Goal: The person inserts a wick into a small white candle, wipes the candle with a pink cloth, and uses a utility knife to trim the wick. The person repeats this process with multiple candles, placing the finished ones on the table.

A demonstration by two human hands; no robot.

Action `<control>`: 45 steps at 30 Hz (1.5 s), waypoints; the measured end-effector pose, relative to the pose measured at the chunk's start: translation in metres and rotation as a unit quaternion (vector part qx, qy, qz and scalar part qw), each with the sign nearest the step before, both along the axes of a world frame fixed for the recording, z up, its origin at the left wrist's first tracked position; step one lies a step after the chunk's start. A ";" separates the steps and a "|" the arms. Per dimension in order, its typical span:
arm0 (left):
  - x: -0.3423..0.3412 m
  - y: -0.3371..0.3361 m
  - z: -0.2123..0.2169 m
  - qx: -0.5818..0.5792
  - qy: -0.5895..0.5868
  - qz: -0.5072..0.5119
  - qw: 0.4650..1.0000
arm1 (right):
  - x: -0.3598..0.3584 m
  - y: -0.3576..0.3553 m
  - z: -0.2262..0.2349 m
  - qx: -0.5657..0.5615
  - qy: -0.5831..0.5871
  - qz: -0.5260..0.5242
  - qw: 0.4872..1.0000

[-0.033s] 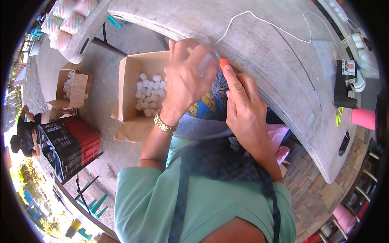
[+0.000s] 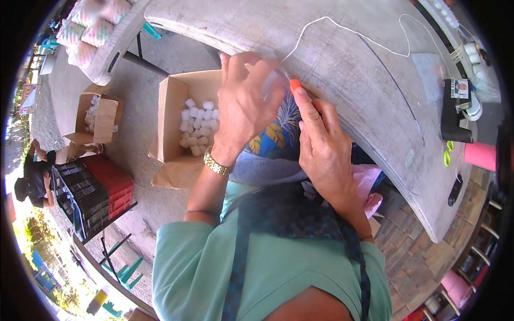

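Head view: right hand (image 2: 326, 142), grip snug round an orange-tipped tool (image 2: 295, 84); left hand (image 2: 243, 104) curls nearby, its hold too blurred to tell

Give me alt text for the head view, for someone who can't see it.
The right hand holds an orange item by the table; the left hand is close beside it, its grip unclear. At left, an open box holds white pieces.

Your box (image 2: 170, 117) is brown, the pieces (image 2: 201, 123) inside it white. Left of it, the crates (image 2: 115, 182) are black and red. Right of it, your handle (image 2: 295, 84) is orange, your cloth (image 2: 289, 128) blue with yellow leaves and white fronds.
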State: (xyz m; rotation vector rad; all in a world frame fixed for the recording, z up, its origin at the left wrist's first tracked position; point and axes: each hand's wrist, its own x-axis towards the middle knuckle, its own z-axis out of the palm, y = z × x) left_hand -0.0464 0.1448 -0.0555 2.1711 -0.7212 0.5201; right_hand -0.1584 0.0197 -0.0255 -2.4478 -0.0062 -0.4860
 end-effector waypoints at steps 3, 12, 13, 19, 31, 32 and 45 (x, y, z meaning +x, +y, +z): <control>0.009 0.008 0.000 0.028 -0.045 0.028 0.998 | -0.007 -0.005 -0.004 -0.017 -0.022 0.010 1.000; 0.034 0.007 0.034 -0.085 0.088 0.031 0.992 | -0.021 -0.052 0.037 -0.104 -0.026 -0.052 0.993; 0.046 0.001 0.040 -0.080 0.073 0.006 0.994 | -0.020 -0.064 0.043 -0.145 -0.040 -0.071 0.986; 0.128 -0.049 0.058 -0.004 -0.018 -0.112 0.994 | -0.012 -0.119 0.034 -0.263 -0.045 -0.106 0.958; 0.189 -0.080 0.036 0.096 -0.106 -0.045 0.989 | -0.028 -0.122 0.025 -0.226 -0.023 -0.133 0.965; 0.178 -0.065 0.036 0.079 -0.086 -0.035 0.992 | -0.029 -0.121 0.026 -0.232 -0.022 -0.134 0.963; 0.015 -0.053 0.017 0.093 -0.088 -0.114 0.985 | 0.012 -0.074 0.026 -0.166 -0.063 -0.015 0.984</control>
